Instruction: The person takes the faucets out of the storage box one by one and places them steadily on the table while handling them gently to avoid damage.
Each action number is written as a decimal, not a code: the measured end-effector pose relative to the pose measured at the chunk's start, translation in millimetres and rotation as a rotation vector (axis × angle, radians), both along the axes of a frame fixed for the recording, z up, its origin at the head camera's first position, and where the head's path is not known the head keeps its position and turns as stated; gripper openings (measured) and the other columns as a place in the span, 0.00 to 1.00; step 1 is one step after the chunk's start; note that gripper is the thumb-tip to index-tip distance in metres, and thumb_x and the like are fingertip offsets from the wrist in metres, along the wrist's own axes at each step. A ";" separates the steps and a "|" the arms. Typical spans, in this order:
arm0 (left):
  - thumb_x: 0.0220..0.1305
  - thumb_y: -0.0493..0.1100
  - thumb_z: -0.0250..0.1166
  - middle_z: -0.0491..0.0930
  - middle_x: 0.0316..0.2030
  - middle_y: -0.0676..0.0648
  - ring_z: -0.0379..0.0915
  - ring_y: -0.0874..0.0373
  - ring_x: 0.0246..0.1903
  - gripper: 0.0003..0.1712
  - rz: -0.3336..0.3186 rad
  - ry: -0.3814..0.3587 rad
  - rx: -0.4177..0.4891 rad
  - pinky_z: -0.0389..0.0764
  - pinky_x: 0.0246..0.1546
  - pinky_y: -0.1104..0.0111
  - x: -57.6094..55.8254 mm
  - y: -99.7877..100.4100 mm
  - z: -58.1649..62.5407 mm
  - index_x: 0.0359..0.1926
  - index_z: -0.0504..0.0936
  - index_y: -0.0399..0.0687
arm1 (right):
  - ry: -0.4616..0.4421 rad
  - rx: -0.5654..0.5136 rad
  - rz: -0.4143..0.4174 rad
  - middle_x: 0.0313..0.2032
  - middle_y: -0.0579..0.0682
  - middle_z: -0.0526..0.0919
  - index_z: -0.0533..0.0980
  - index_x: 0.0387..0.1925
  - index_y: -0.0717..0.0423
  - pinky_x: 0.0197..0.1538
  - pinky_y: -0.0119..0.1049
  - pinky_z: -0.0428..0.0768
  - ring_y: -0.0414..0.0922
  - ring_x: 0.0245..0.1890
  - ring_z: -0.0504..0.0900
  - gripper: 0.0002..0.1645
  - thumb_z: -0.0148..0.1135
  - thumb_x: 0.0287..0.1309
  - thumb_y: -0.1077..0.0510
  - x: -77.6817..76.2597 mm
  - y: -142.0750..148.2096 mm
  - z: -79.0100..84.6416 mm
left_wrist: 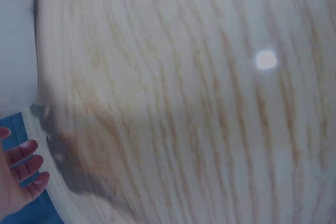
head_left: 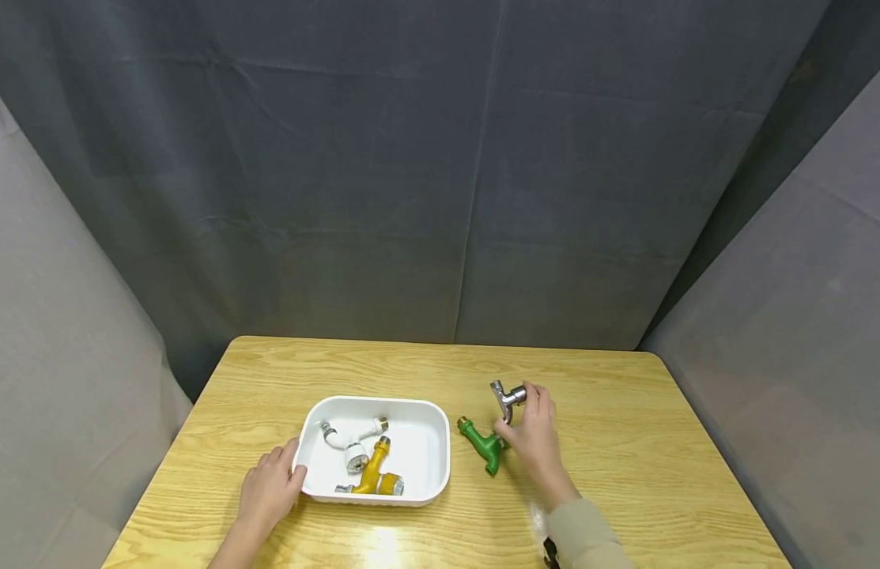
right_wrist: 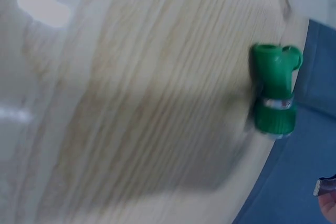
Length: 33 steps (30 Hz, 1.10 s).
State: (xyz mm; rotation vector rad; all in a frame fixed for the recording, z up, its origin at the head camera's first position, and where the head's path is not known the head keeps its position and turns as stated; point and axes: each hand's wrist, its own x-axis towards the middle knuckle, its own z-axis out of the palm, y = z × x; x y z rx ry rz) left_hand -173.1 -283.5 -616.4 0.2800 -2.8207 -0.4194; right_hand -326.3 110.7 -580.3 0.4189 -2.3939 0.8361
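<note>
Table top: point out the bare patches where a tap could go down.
Free: the table right of the right hand, and the far strip behind the white tray. Crowded: between tray and right hand, where the green tap lies beside the silver tap.

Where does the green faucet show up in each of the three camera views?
Head view: the green faucet lies on the wooden table, right of the white tray, beside the right hand.
Left wrist view: not in it; only table grain and fingers show.
Right wrist view: right of centre, near the table's edge.
Shared landmark: the light wood-grain table top.
</note>
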 end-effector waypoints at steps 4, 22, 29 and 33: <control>0.61 0.48 0.49 0.76 0.42 0.39 0.73 0.42 0.43 0.25 0.001 -0.003 -0.003 0.72 0.39 0.47 -0.3 0.1 -0.3 0.58 0.69 0.44 | -0.060 -0.014 -0.047 0.50 0.66 0.65 0.63 0.55 0.71 0.49 0.51 0.73 0.60 0.48 0.66 0.46 0.71 0.30 0.60 -2.2 13.3 -3.8; 0.61 0.48 0.49 0.77 0.42 0.39 0.73 0.42 0.43 0.25 0.002 0.002 -0.003 0.73 0.38 0.47 0.0 -0.4 -0.7 0.58 0.69 0.45 | -0.211 -0.023 -0.148 0.49 0.69 0.64 0.61 0.55 0.75 0.50 0.56 0.69 0.64 0.48 0.65 0.47 0.70 0.32 0.59 -0.9 51.5 -46.5; 0.61 0.48 0.50 0.77 0.41 0.40 0.73 0.42 0.42 0.25 0.000 0.013 -0.005 0.73 0.37 0.47 0.0 -0.6 -1.8 0.57 0.69 0.45 | -0.315 0.002 -0.158 0.50 0.69 0.63 0.59 0.57 0.75 0.49 0.55 0.70 0.64 0.47 0.65 0.49 0.69 0.33 0.54 0.7 56.1 -58.1; 0.60 0.48 0.50 0.77 0.41 0.40 0.74 0.43 0.42 0.25 0.001 0.015 -0.007 0.73 0.37 0.48 -0.7 -0.9 -2.7 0.58 0.69 0.45 | -0.353 0.008 -0.170 0.50 0.69 0.63 0.58 0.57 0.75 0.49 0.55 0.71 0.64 0.47 0.65 0.50 0.68 0.34 0.54 1.0 57.1 -60.9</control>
